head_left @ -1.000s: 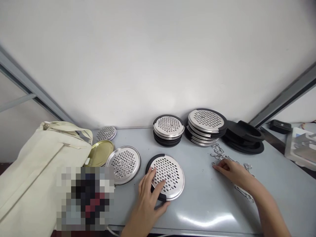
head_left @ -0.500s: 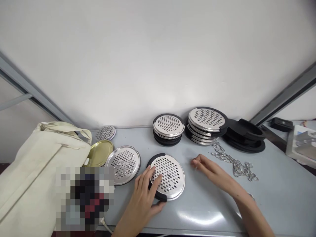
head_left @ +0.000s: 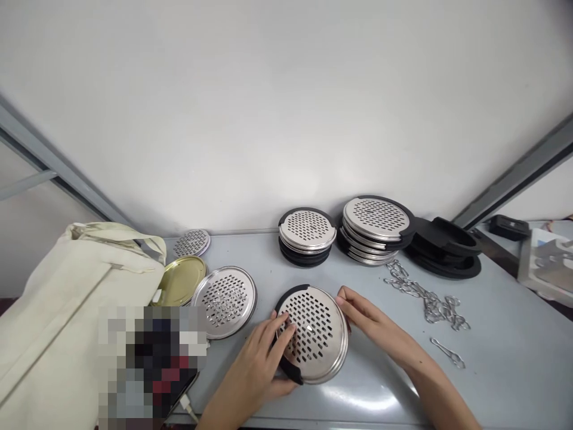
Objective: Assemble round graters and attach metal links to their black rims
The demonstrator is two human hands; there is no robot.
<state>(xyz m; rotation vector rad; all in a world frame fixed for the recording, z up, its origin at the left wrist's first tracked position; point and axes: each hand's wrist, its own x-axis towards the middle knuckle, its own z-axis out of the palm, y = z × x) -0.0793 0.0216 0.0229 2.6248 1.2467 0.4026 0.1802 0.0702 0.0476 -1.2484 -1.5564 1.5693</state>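
Note:
A round perforated steel disc with a black rim piece lies on the grey table in front of me. My left hand grips its left edge, fingers curled over the black rim. My right hand touches the disc's right edge with its fingers curled around it. A second perforated disc lies flat to the left.
Two stacks of discs and black rings stand at the back. A pile of metal clips lies right, one loose clip nearer. A cream bag, a gold lid and a small disc sit left.
My right hand has left the clips and come left onto the disc's right edge. The disc has shifted a little to the right and toward me, held by both hands.

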